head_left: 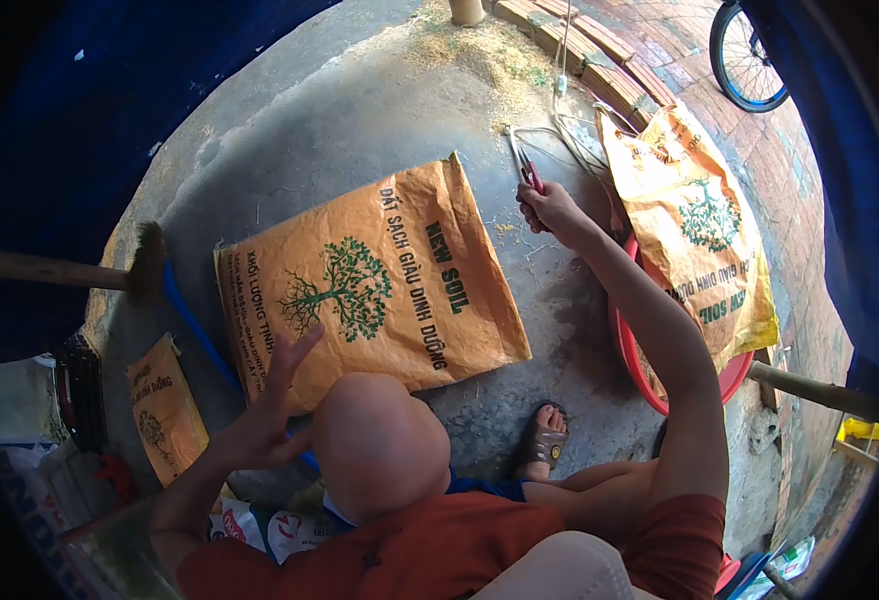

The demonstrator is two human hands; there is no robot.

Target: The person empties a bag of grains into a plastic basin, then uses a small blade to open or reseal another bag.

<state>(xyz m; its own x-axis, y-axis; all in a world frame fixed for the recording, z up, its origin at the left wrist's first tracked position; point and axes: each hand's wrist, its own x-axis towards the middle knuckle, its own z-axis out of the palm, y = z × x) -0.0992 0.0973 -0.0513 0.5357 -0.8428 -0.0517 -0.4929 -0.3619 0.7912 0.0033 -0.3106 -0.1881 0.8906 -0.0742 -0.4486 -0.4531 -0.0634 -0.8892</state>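
Red-handled scissors or shears (534,178) are in my right hand (551,212), fingers closed round the handles and blades pointing up and away, over the concrete by a pale loop of cord (549,130). A large orange "NEW SOIL" sack (409,290) with a green tree print lies flat on the ground, left of that hand. My left hand (264,430) is beside my bent knee, near the sack's lower left corner, with its fingers spread and nothing seen in it. Whether the fingertips touch the sack, I cannot tell.
On the right, another orange sack (704,220) lies over a red basin (624,350). A smaller orange sack (164,410), a blue pole (199,325) and a wooden-handled tool (59,268) are at left. Bricks (609,80) and a bicycle wheel (749,60) stand at the top right.
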